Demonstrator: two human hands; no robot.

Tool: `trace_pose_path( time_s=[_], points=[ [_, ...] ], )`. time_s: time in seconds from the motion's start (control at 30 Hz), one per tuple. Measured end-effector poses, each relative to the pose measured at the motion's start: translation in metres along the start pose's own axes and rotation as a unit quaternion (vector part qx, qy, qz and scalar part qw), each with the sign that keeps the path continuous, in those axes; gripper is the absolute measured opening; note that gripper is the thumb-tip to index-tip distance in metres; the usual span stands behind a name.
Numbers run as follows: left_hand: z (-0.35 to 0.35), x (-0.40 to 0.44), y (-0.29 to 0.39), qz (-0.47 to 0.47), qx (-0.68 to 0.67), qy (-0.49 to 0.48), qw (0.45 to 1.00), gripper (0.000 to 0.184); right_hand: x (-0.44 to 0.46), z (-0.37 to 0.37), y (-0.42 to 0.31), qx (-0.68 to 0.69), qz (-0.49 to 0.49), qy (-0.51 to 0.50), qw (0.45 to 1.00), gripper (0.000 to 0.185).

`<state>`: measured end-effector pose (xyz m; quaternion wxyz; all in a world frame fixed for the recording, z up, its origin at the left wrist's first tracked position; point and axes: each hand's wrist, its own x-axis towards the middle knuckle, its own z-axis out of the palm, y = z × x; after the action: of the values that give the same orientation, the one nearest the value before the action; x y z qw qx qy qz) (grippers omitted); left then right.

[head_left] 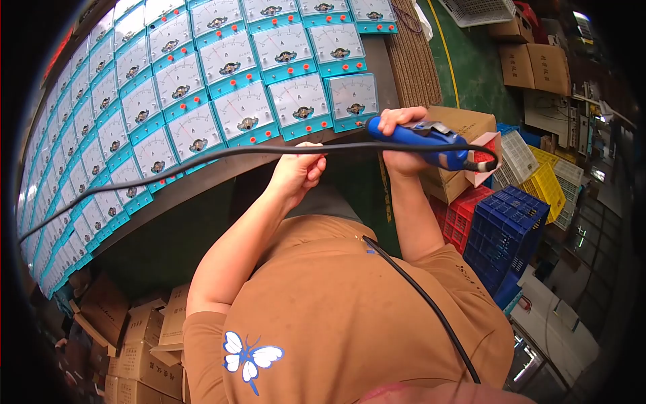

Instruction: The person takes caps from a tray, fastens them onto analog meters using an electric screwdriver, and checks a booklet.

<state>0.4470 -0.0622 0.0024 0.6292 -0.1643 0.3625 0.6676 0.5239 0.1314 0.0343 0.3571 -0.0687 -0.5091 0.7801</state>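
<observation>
My right hand (404, 163) is wrapped round a blue electric screwdriver (431, 137), held roughly level with its tip toward the terminals of an ammeter (353, 97) in the nearest row. Whether the tip touches a terminal, I cannot tell. A black cord (235, 150) loops from the screwdriver's rear end and crosses the view to the far left, in front of both hands. My left hand (299, 174) is closed at the table's front edge, below another ammeter (298, 101). Its fingers are curled, and anything inside them is hidden.
Rows of teal-based ammeters cover the table (182, 188). An open cardboard box (464, 121) stands right of my right hand, beside blue (505, 222), red (464, 212) and yellow (544, 185) plastic crates. More cartons (145, 360) are stacked at lower left.
</observation>
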Motion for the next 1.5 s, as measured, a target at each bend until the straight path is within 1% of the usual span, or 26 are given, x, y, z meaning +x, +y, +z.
trace_pose_path(
  time_s=[0.1, 0.23, 0.33, 0.37, 0.4, 0.43, 0.47, 0.5, 0.6, 0.67, 0.7, 0.8, 0.83, 0.87, 0.93, 0.97, 1.0, 1.03, 1.07, 1.1, 1.2, 1.23, 1.33, 1.37, 1.43, 1.5],
  points=[
    [0.001, 0.0, -0.001, 0.012, 0.002, -0.001, 1.0, 0.015, -0.004, 0.006, 0.0, -0.047, 0.004, -0.035, 0.998, 0.062],
    [0.0, 0.001, -0.004, 0.016, -0.007, -0.021, 1.0, 0.018, -0.003, 0.0, 0.004, -0.021, -0.013, -0.04, 0.999, 0.062],
    [0.002, 0.0, -0.004, 0.013, -0.011, -0.017, 1.0, 0.019, 0.003, 0.0, 0.001, -0.002, -0.015, 0.011, 1.0, 0.064],
    [0.006, 0.0, -0.003, 0.021, -0.001, -0.007, 1.0, 0.019, 0.007, -0.003, -0.005, 0.0, 0.009, 0.035, 0.999, 0.064],
    [0.007, 0.0, -0.002, 0.028, 0.009, 0.003, 1.0, 0.019, 0.011, -0.003, -0.013, 0.035, 0.004, 0.02, 0.999, 0.054],
    [0.005, 0.002, -0.002, -0.002, 0.007, 0.014, 1.0, 0.02, 0.016, -0.003, -0.025, 0.051, 0.019, 0.02, 0.998, 0.05],
    [0.005, 0.002, -0.002, -0.001, -0.009, 0.01, 1.0, 0.02, 0.019, -0.003, -0.034, 0.066, 0.034, 0.023, 0.997, 0.045],
    [0.006, 0.003, -0.003, -0.001, -0.024, 0.004, 1.0, 0.02, 0.02, -0.001, -0.039, 0.149, 0.051, -0.009, 0.988, 0.049],
    [0.021, 0.005, 0.0, -0.011, -0.026, -0.024, 0.999, 0.02, 0.013, 0.014, -0.047, 0.229, 0.135, -0.064, 0.962, 0.05],
    [0.031, 0.002, 0.002, -0.021, -0.074, -0.048, 0.996, 0.02, 0.006, 0.022, -0.046, 0.248, 0.162, -0.048, 0.954, 0.054],
    [0.027, 0.002, 0.003, -0.028, -0.078, -0.064, 0.994, 0.019, 0.003, 0.02, -0.044, 0.248, 0.152, -0.037, 0.956, 0.054],
    [0.031, 0.001, 0.005, 0.0, 0.0, -0.04, 0.999, 0.018, 0.003, 0.017, -0.044, 0.22, 0.13, -0.018, 0.967, 0.053],
    [0.033, 0.004, 0.006, 0.018, 0.032, -0.009, 0.999, 0.017, 0.005, 0.016, -0.044, 0.205, 0.124, -0.016, 0.971, 0.053],
    [0.031, 0.006, 0.006, 0.032, 0.044, 0.021, 0.998, 0.016, 0.008, 0.013, -0.044, 0.156, 0.091, 0.0, 0.984, 0.053],
    [0.025, 0.012, 0.005, 0.081, 0.145, 0.054, 0.985, 0.014, 0.011, 0.001, -0.043, 0.056, 0.026, 0.033, 0.998, 0.053],
    [0.018, 0.016, 0.007, 0.089, 0.214, 0.023, 0.972, 0.017, 0.011, -0.007, -0.041, 0.023, 0.015, 0.058, 0.998, 0.055],
    [0.018, 0.023, 0.007, 0.154, 0.309, 0.023, 0.938, 0.018, 0.01, -0.011, -0.038, 0.006, 0.004, 0.057, 0.998, 0.057],
    [0.02, 0.031, 0.009, 0.218, 0.398, 0.023, 0.891, 0.021, 0.01, -0.015, -0.034, -0.011, -0.007, 0.055, 0.998, 0.058],
    [0.021, 0.04, 0.012, 0.279, 0.481, 0.023, 0.831, 0.024, 0.011, -0.018, -0.032, -0.027, -0.017, 0.052, 0.998, 0.06],
    [0.019, 0.051, 0.013, 0.461, 0.592, 0.038, 0.66, 0.034, 0.012, -0.018, -0.031, -0.015, -0.001, 0.069, 0.998, 0.064],
    [0.027, 0.063, 0.03, 0.393, 0.723, 0.051, 0.566, 0.04, 0.014, -0.015, -0.025, -0.02, -0.008, 0.073, 0.997, 0.064],
    [0.028, 0.063, 0.035, 0.379, 0.761, 0.047, 0.524, 0.044, 0.015, -0.014, -0.024, -0.016, -0.004, 0.08, 0.997, 0.063],
    [0.032, 0.06, 0.038, 0.32, 0.806, 0.053, 0.495, 0.043, 0.016, -0.019, -0.019, -0.013, -0.003, 0.076, 0.997, 0.06],
    [0.032, 0.06, 0.036, 0.326, 0.814, 0.061, 0.478, 0.045, 0.017, -0.021, -0.017, -0.006, 0.001, 0.084, 0.996, 0.059],
    [0.028, 0.064, 0.032, 0.33, 0.812, 0.051, 0.478, 0.045, 0.018, -0.024, -0.016, 0.007, 0.007, 0.099, 0.995, 0.057],
    [0.024, 0.069, 0.031, 0.343, 0.801, 0.047, 0.488, 0.046, 0.021, -0.023, -0.016, -0.017, -0.006, 0.084, 0.996, 0.054]
  ],
)
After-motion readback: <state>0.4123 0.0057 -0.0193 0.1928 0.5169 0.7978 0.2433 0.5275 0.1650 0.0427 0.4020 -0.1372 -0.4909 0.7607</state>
